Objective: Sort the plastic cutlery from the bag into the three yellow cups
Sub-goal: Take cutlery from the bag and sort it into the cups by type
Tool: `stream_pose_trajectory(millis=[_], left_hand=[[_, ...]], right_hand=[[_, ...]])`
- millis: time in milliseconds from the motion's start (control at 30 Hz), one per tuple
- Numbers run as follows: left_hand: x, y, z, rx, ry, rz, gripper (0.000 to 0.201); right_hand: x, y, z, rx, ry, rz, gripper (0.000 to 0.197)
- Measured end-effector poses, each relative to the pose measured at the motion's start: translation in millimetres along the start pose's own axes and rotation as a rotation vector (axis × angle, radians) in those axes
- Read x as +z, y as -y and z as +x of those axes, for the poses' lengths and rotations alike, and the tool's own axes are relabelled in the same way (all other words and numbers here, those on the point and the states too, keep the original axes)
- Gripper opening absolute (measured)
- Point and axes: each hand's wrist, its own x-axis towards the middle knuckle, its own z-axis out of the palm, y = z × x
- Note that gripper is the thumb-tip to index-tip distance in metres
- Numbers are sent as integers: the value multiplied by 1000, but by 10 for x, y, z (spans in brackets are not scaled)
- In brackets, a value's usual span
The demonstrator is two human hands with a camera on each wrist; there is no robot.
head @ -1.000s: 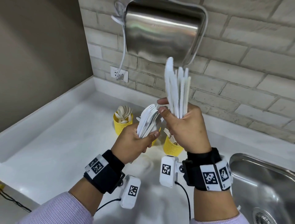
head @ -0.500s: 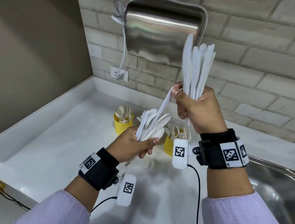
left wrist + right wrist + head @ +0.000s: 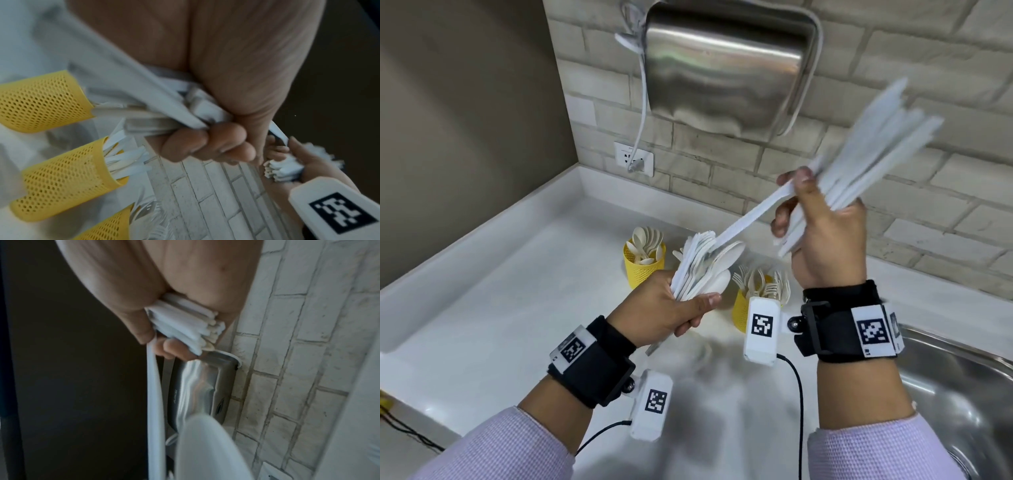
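One knife (image 3: 743, 224) slants from spoon bunch (image 3: 705, 270) up-right.

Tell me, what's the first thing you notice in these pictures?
Two hands full of white plastic cutlery, held over a white counter. The right hand grips a fanned knife bundle near the brick wall; the left hand holds the spoons. Behind them stand yellow cups, and a shiny metal box hangs above.
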Motion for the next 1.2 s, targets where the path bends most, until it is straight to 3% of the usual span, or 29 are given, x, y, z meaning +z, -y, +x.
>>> stream_pose_trajectory(millis=[100,233,400,567,700,900,1000,1200], left_hand=[[-39,43,14,-28,-55,-18,37],[-30,44,21,-22,-109,-66,38],[-70,63,24,-21,-189,-134,47],[-103,44,17,-25,-237,-167,50],[-142,9,9,-4,-263,-174,62],[-198,15,-2,-25,-294,-158,45],[-202,28,5,-35,-292,-165,49],[-171,-5,7,-36,-277,-142,36]], right_hand=[[-91,9,53,37,-156,189,5],[-245,-87,89,61,-341,385,10],[-258,-316,144,-41,-452,328,9],[1,-724,191,-95,-365,179,22],[225,-1161,176,-18,-259,-26,18],[244,-1824,122,146,-113,-202,10],[193,-2024,18,224,-20,-338,21],[226,-2015,15,98,19,-424,43]])
